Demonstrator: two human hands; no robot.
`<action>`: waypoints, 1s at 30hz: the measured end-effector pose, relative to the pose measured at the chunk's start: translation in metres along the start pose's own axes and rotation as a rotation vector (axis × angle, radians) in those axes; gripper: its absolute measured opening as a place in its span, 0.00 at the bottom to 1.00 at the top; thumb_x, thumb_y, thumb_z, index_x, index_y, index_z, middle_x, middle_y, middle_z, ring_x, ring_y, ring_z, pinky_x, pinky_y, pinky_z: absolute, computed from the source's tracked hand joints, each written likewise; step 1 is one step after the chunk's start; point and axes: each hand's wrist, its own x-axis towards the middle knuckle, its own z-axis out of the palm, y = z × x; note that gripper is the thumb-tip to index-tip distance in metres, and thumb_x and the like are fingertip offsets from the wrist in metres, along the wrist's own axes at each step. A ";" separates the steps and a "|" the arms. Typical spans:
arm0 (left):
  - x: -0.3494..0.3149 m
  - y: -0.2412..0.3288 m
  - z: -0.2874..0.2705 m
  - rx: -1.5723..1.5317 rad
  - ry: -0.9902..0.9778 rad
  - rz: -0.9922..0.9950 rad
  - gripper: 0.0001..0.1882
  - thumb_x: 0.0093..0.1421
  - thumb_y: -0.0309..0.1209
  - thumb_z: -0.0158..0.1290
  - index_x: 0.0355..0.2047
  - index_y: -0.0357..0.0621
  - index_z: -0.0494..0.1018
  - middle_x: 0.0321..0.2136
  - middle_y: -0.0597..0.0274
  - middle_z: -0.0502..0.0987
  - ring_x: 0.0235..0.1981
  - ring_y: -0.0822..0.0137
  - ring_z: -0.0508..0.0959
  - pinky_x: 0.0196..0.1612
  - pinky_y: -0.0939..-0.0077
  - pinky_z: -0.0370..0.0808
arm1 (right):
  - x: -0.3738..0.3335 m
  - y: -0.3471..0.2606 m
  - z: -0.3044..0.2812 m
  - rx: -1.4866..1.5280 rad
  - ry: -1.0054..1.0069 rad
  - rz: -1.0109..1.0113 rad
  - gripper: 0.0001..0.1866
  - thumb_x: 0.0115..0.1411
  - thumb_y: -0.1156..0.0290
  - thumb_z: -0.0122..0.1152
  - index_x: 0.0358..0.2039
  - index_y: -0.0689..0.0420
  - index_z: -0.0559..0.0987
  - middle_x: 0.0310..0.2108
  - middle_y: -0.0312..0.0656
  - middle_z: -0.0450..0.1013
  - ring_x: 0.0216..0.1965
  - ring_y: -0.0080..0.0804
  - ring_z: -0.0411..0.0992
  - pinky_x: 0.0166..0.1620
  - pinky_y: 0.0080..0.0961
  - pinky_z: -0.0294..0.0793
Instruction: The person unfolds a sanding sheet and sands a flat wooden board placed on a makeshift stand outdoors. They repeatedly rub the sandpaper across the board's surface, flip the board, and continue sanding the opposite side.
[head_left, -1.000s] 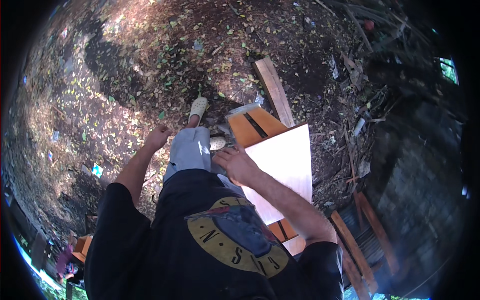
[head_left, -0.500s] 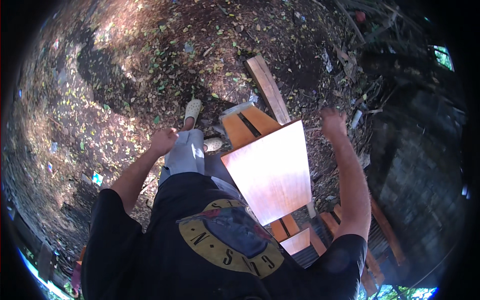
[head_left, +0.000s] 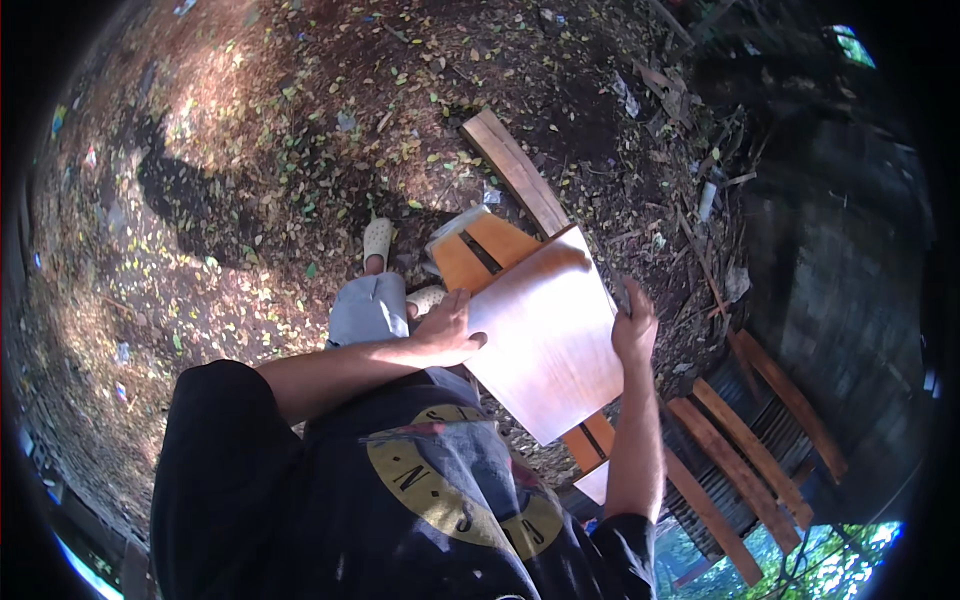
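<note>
A glossy, tapered wooden panel (head_left: 550, 335) lies in front of me to the right, bright with reflected light. My left hand (head_left: 450, 330) grips its left edge, the thumb over the top face. On the opposite edge my right hand (head_left: 635, 325) is closed, its fingers curled and partly hidden by the edge. Beyond the far edge of the panel sits an orange-brown wooden piece (head_left: 490, 245) with a dark slot down its middle. What supports the panel underneath is hidden.
A thick plank (head_left: 515, 170) lies on leaf-strewn ground beyond the panel. Several long boards (head_left: 735, 465) rest on corrugated metal at the lower right. Near my right forearm is another slotted orange piece (head_left: 588, 440). A dark wall (head_left: 830, 270) rises on the right.
Both hands, earlier apart from the panel, have come inward onto its two sides. My left hand moved right and closed on the edge; my right hand moved left and nearer.
</note>
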 end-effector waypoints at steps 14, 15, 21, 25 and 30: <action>0.151 0.115 -0.037 0.268 0.096 0.128 0.49 0.67 0.46 0.53 0.73 0.25 0.42 0.74 0.30 0.47 0.75 0.42 0.52 0.77 0.59 0.52 | -0.232 0.029 0.047 0.261 0.085 0.724 0.33 0.49 0.82 0.49 0.57 0.52 0.81 0.40 0.55 0.82 0.38 0.38 0.81 0.42 0.33 0.77; 0.158 0.124 -0.041 0.283 0.084 0.139 0.49 0.67 0.46 0.53 0.73 0.25 0.42 0.74 0.30 0.47 0.75 0.42 0.52 0.77 0.59 0.52 | -0.231 0.019 0.045 0.266 0.095 0.743 0.33 0.49 0.82 0.49 0.57 0.52 0.81 0.40 0.55 0.82 0.38 0.38 0.81 0.42 0.33 0.77; 0.189 0.131 -0.067 -0.073 0.521 0.640 0.33 0.66 0.34 0.55 0.69 0.36 0.61 0.67 0.35 0.65 0.67 0.41 0.69 0.71 0.59 0.67 | -0.181 -0.019 0.038 0.457 0.071 0.686 0.34 0.51 0.83 0.48 0.60 0.54 0.78 0.50 0.58 0.80 0.51 0.51 0.80 0.54 0.40 0.76; 0.153 0.090 -0.058 0.001 0.281 0.337 0.36 0.64 0.39 0.57 0.68 0.34 0.62 0.64 0.35 0.69 0.63 0.42 0.72 0.66 0.56 0.70 | -0.100 -0.027 0.042 0.576 0.130 0.505 0.34 0.52 0.86 0.47 0.61 0.56 0.77 0.56 0.59 0.76 0.60 0.53 0.74 0.64 0.39 0.71; 0.120 0.064 -0.042 0.009 0.218 0.196 0.30 0.65 0.41 0.56 0.62 0.37 0.69 0.58 0.41 0.75 0.60 0.42 0.74 0.62 0.55 0.72 | 0.028 -0.038 0.054 0.381 0.266 0.095 0.30 0.50 0.86 0.53 0.57 0.58 0.77 0.55 0.54 0.77 0.57 0.55 0.74 0.60 0.46 0.74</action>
